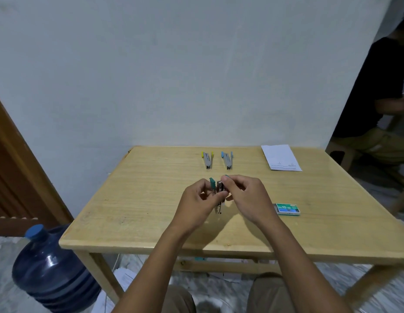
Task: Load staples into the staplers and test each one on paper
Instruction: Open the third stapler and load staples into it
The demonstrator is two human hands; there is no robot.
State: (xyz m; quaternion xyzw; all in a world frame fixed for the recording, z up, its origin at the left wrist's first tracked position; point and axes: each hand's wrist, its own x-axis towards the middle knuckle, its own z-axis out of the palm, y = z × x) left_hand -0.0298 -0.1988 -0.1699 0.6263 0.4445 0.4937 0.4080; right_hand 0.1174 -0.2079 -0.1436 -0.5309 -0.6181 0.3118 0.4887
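Table [151, 211]: holds everything.
Paper [281, 157]: far right corner; tests judged pending.
Left grip [197, 197], right grip [244, 195]: both pinching green stapler [219, 190], splayed open above mid-table (loading underway, likely).
Staple box [288, 209]: near right grip.
Yellow stapler [207, 159], blue stapler [227, 160]: behind, untouched.

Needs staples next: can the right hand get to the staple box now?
Probably yes: the box lies just right of the right hand, nothing between, though that hand now holds the green stapler.
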